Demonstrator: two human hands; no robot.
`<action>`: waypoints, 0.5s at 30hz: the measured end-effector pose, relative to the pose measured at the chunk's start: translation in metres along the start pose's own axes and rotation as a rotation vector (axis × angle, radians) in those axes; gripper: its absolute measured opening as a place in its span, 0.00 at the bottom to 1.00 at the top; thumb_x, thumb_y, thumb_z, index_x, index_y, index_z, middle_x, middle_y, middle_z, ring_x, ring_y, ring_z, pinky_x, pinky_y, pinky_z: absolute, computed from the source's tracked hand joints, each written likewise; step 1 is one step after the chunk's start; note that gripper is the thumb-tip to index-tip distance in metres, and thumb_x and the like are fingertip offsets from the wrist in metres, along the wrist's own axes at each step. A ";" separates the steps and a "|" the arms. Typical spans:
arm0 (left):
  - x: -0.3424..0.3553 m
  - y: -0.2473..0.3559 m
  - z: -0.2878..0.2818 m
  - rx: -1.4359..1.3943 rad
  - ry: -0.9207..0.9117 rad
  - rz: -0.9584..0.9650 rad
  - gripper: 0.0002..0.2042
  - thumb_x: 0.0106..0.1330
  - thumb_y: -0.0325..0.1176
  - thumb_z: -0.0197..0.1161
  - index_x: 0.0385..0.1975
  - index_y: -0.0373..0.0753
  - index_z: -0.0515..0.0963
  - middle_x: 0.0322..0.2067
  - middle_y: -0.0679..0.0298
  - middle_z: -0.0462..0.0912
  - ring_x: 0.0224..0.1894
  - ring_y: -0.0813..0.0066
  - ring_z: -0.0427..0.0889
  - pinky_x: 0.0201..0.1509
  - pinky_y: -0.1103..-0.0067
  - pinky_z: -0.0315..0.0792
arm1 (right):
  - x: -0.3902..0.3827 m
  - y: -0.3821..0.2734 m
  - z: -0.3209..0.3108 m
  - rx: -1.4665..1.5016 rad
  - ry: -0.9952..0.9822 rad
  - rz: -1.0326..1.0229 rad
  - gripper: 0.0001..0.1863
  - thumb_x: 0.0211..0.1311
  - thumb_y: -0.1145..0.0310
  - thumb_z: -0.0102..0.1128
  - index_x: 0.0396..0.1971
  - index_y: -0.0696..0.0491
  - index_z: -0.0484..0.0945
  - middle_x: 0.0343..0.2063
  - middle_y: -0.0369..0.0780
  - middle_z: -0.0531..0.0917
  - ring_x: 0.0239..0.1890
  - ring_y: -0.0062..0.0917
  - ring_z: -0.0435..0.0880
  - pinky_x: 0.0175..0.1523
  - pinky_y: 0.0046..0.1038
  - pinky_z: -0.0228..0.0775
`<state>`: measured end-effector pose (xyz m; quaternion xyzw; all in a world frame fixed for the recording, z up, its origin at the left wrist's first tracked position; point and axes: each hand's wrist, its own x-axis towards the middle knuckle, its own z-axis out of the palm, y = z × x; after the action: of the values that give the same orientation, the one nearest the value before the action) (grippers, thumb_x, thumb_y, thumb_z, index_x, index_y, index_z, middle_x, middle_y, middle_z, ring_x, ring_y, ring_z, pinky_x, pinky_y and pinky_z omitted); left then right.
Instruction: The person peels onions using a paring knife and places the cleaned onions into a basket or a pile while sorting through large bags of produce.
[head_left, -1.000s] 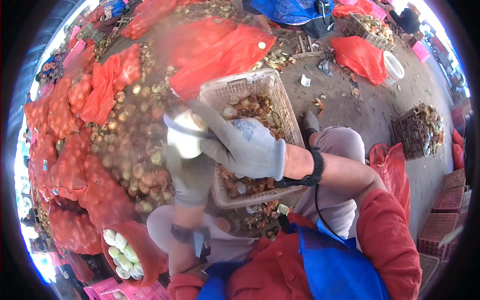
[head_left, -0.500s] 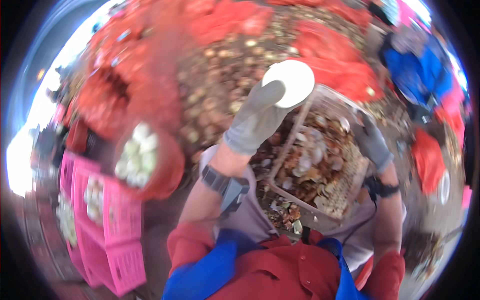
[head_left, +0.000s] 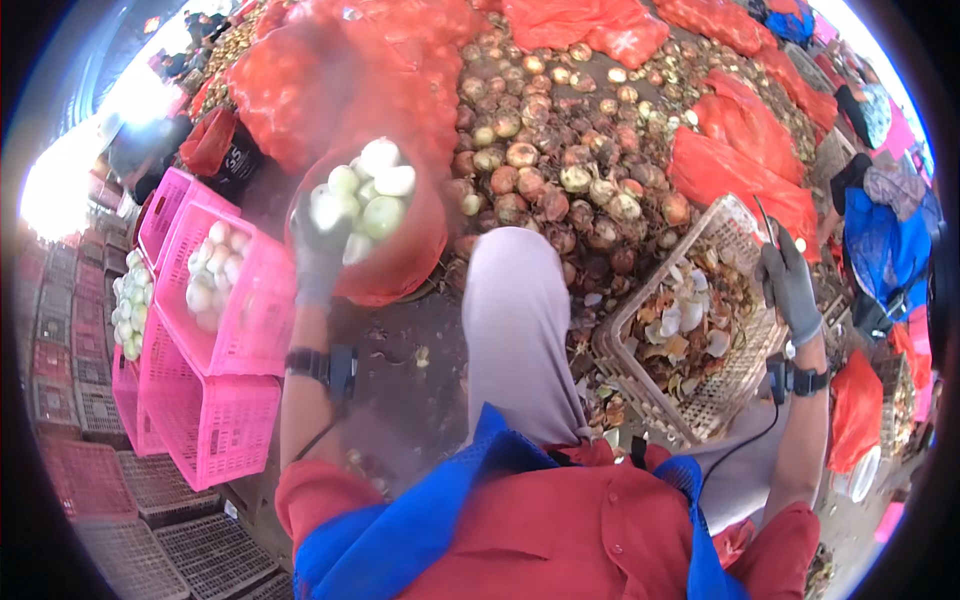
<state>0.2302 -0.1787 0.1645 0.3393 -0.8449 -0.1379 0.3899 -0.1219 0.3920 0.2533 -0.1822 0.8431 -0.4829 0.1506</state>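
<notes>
My gloved left hand (head_left: 319, 255) is at a red sack (head_left: 413, 257) full of peeled onions (head_left: 380, 183), its fingers round a white peeled onion (head_left: 327, 208) at the pile's left side; haze blurs the fingertips. My gloved right hand (head_left: 787, 280) is closed on a knife (head_left: 766, 220), blade pointing up, over the right side of a pale plastic crate (head_left: 625, 355) holding onion skins (head_left: 685, 320). Beyond my knee lies a wide heap of unpeeled onions (head_left: 555, 200) on the ground.
Pink crates (head_left: 228, 420), some holding peeled onions, stand at my left beside stacked grey and red crates (head_left: 210, 555). Red mesh sacks (head_left: 280, 90) lie beyond. Blue cloth (head_left: 880, 260) and a white bucket (head_left: 855, 482) are at right. Other people (head_left: 865, 105) are at the edges.
The view has swung left. My left hand has carried the white onion from above the crate leftward to the sack of peeled onions. My right hand stays out at the crate's right.
</notes>
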 end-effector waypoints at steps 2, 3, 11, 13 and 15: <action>-0.029 -0.055 0.004 0.064 -0.233 0.257 0.29 0.70 0.25 0.60 0.71 0.35 0.62 0.65 0.51 0.68 0.65 0.56 0.70 0.69 0.66 0.68 | 0.009 -0.003 0.002 -0.055 -0.012 -0.002 0.27 0.77 0.62 0.50 0.71 0.51 0.64 0.22 0.30 0.74 0.17 0.12 0.67 0.21 0.20 0.60; -0.041 -0.085 -0.003 -0.259 -0.295 0.078 0.27 0.73 0.21 0.56 0.72 0.35 0.62 0.67 0.55 0.67 0.65 0.60 0.70 0.69 0.69 0.68 | 0.015 -0.010 0.011 -0.074 -0.022 0.026 0.27 0.76 0.62 0.50 0.72 0.51 0.64 0.22 0.30 0.74 0.17 0.12 0.68 0.22 0.20 0.61; 0.100 0.156 0.054 -0.776 -0.717 -0.157 0.30 0.74 0.32 0.58 0.75 0.36 0.60 0.71 0.53 0.66 0.74 0.68 0.62 0.76 0.74 0.56 | 0.025 -0.001 -0.005 -0.203 0.048 0.116 0.34 0.74 0.54 0.57 0.73 0.53 0.61 0.26 0.33 0.79 0.21 0.15 0.72 0.25 0.22 0.66; 0.101 0.217 0.103 -0.764 -0.938 -0.047 0.34 0.73 0.39 0.62 0.75 0.34 0.59 0.69 0.53 0.68 0.72 0.67 0.65 0.76 0.74 0.57 | 0.027 0.010 -0.007 -0.244 0.058 0.095 0.35 0.73 0.52 0.59 0.72 0.55 0.63 0.29 0.36 0.82 0.25 0.19 0.77 0.30 0.27 0.71; 0.095 0.204 0.197 -0.776 -0.958 0.111 0.37 0.70 0.39 0.66 0.75 0.31 0.58 0.69 0.51 0.68 0.71 0.66 0.65 0.75 0.73 0.59 | 0.039 0.019 -0.010 -0.288 0.078 0.036 0.34 0.72 0.52 0.60 0.69 0.58 0.66 0.30 0.41 0.85 0.29 0.24 0.81 0.36 0.31 0.75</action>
<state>-0.0571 -0.1006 0.1901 0.0288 -0.8308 -0.5516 0.0689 -0.1641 0.3908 0.2383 -0.1679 0.9120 -0.3610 0.0985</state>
